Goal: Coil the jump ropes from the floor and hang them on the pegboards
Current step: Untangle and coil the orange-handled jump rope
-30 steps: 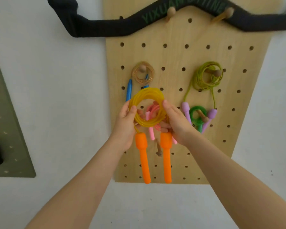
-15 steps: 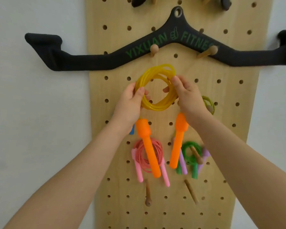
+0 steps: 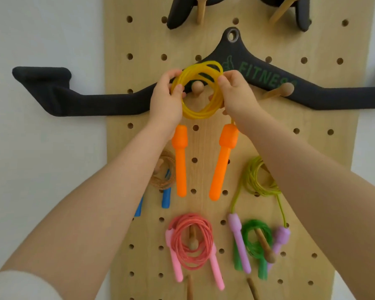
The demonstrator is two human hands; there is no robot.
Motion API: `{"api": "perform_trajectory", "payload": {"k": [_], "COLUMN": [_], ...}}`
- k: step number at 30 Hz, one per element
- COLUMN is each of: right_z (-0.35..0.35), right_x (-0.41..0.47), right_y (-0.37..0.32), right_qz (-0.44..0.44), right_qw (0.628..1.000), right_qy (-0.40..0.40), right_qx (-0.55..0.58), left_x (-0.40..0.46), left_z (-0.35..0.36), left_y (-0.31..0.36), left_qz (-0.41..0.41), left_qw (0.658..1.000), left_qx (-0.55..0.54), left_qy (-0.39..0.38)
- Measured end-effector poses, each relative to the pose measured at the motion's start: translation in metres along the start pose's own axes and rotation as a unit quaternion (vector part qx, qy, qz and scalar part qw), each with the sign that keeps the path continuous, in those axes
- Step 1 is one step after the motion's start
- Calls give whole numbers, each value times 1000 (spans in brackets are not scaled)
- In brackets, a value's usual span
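Note:
A coiled yellow jump rope (image 3: pixel 198 109) with two orange handles (image 3: pixel 180 161) hanging down is held up against the wooden pegboard (image 3: pixel 325 174). My left hand (image 3: pixel 166 100) grips the coil's left side and my right hand (image 3: pixel 236 94) pinches its right side. The coil rings a round-ended wooden peg (image 3: pixel 197 88), which shows through its middle. That peg also carries a black fitness bar (image 3: pixel 91 100).
Lower on the board hang a tan rope with blue handles (image 3: pixel 164 176), a green-yellow rope with purple handles (image 3: pixel 258 180), a pink rope (image 3: pixel 192 241) and a green rope (image 3: pixel 254 245). Two bare pegs (image 3: pixel 189 287) stick out at the bottom. Another peg (image 3: pixel 279 92) stands right of the coil.
Both hands have lifted the yellow coil up the board, from beside the lower ropes to the peg under the black bar. The view has tilted upward with them.

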State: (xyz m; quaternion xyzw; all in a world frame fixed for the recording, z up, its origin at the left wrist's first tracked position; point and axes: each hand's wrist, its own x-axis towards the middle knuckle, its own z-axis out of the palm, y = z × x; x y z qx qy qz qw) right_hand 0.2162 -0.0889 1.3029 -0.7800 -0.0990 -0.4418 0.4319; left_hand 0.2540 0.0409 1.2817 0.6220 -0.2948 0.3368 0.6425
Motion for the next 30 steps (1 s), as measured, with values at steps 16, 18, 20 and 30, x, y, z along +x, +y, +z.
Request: {"api": "perform_trajectory", "payload": {"k": [16, 18, 20, 30], "right_z": [17, 21, 26, 21], "right_x": [6, -4, -17, -48], "right_y": [-2, 1, 9, -2], "right_qz": [-25, 8, 23, -54], "right_qw": [889, 906, 927, 954], "right_qy": [-6, -13, -20, 40], "right_qx": [-456, -424, -375, -292], "left_x": [7, 0, -10, -36], "left_z": [20, 17, 17, 2], "left_y": [-20, -18, -16, 7], "left_qz": [4, 7, 4, 33], "left_qw": [985, 980, 973, 963], "left_qx": [140, 183, 228, 268], "left_qy": [100, 72, 33, -15]}}
